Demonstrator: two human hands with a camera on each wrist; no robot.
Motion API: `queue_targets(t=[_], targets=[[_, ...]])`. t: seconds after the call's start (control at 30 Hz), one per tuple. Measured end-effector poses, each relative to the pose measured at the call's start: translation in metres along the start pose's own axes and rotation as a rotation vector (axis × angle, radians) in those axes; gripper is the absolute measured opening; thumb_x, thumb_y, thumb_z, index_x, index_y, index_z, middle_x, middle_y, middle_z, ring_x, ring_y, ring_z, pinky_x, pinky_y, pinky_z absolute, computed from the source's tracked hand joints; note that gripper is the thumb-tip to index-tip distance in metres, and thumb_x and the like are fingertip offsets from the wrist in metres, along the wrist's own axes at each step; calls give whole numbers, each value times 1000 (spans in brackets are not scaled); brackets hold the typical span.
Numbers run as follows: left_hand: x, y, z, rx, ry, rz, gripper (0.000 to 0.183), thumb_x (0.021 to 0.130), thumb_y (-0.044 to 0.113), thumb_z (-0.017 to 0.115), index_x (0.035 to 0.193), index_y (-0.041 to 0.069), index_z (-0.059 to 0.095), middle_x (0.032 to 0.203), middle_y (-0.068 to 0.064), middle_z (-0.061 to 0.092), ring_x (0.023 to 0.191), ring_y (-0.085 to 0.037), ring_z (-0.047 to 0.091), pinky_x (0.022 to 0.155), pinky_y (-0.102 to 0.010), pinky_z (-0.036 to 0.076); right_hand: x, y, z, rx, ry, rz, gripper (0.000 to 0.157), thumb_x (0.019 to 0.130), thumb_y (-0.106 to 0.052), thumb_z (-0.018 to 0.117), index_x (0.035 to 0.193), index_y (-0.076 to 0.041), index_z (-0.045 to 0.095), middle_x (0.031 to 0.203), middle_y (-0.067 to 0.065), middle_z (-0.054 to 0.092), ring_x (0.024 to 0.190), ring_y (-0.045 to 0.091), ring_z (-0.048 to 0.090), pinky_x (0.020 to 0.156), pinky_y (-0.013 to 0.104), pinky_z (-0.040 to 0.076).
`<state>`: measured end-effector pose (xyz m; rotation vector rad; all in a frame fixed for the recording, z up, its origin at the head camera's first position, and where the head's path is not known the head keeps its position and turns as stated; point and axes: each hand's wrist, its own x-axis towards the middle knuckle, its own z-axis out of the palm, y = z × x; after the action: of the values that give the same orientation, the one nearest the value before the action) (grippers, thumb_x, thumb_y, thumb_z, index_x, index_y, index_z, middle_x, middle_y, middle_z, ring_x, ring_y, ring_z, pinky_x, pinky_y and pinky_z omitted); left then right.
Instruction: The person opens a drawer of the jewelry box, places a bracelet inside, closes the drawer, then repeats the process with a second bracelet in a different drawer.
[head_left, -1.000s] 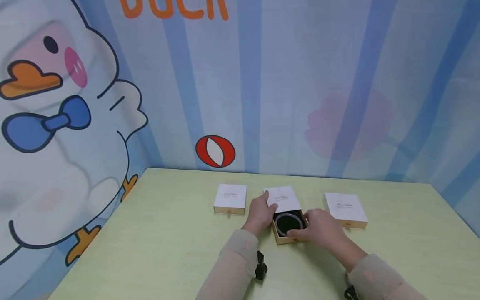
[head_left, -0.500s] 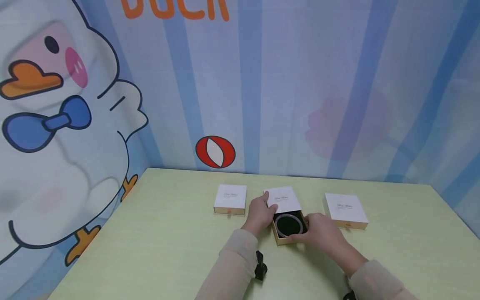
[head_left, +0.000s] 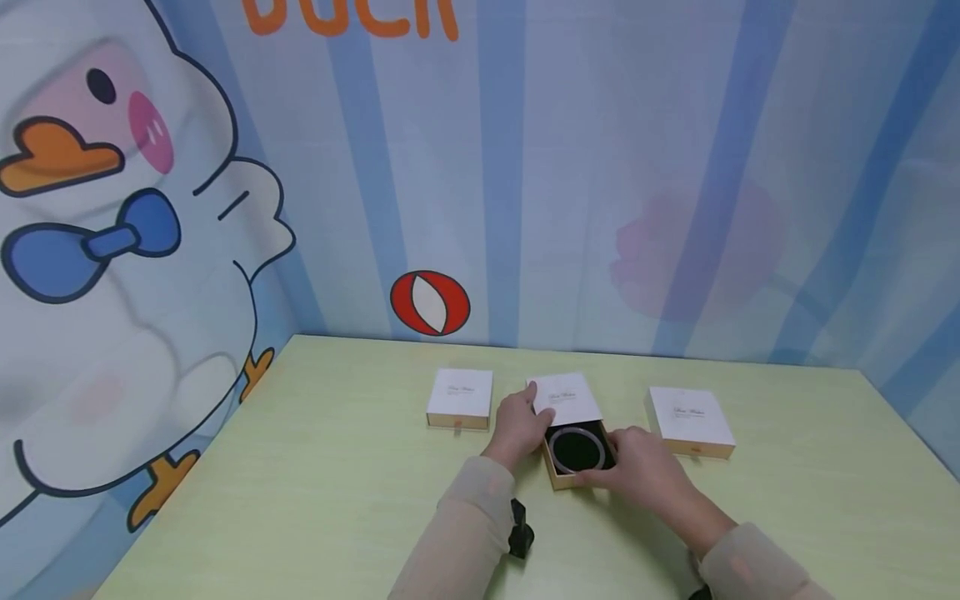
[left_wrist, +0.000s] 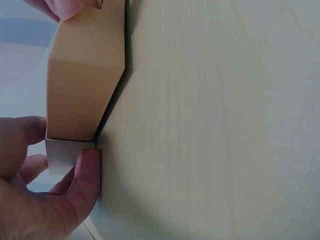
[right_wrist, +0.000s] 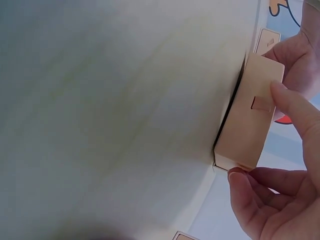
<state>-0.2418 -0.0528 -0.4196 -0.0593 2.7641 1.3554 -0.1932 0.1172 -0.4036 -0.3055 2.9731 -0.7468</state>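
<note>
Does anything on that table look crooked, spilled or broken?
I see nothing spilled or broken. The middle box stands askew compared with the left box and right box, its drawer partly out. The left hand and right hand hold it, so that's probably deliberate.

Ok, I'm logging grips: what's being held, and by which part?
The open box: left hand grips its white sleeve, right hand its drawer, at front and side.

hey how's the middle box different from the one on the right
The middle box is pulled partly open, showing a pale ring and black lining; the right box is closed. The left hand grips the middle box's white cover and the right hand its drawer; neither holds the right box. Both are white and printed on top, tan in front.
</note>
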Motion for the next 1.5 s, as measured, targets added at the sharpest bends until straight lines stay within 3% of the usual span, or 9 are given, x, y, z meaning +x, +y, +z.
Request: queue_targets(t=[0.47,1.5], targets=[[-1,4,-3,-39,4,4,55,96,21,55,145,5,36,149,-10,39,138,-27,34,111,-40,33,1,0,-2,23,27,-23,54,66,-43,82,101,-4,71,66,-2,58,57,12,42,49,23,32],[-5,4,-2,-33,7,12,54,95,19,55,144,3,37,149,-10,39,137,-28,36,110,-41,35,1,1,0,7,23,-15,54,66,-45,82,99,-3,70,64,-1,56,55,12,41,49,24,31]])
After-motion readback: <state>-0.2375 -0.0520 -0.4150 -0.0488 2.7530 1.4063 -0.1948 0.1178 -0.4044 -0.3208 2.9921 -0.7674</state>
